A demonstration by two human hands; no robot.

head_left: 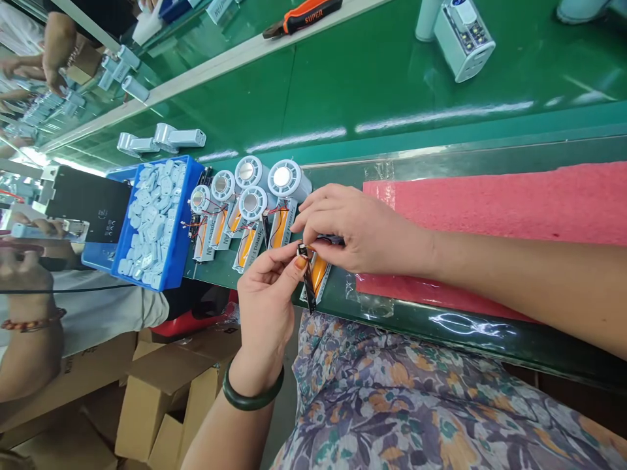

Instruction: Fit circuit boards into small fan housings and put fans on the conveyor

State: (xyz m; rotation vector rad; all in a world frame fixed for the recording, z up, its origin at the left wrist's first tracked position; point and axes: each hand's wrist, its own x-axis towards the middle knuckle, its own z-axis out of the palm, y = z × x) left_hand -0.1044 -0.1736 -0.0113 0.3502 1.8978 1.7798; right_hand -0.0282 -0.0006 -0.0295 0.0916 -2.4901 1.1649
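My left hand (274,281) pinches a narrow black circuit board (308,287) near its upper end. Fingers of my right hand (347,225) are drawn together at the same end of the board, over thin wires; what they grip there is hidden. Under the board lies an open fan handle (321,271) with an orange battery inside. Just left of my hands, several handheld fans (253,203) stand in a cluster, their handles open, with orange batteries and red and black wires showing.
A blue bin (171,261) full of pale blue plastic parts sits left of the fans. A red mat (490,209) covers the bench to the right. Orange-handled pliers (308,16) lie on the far ledge. Cardboard boxes (147,411) and a co-worker's arm (29,326) are at left.
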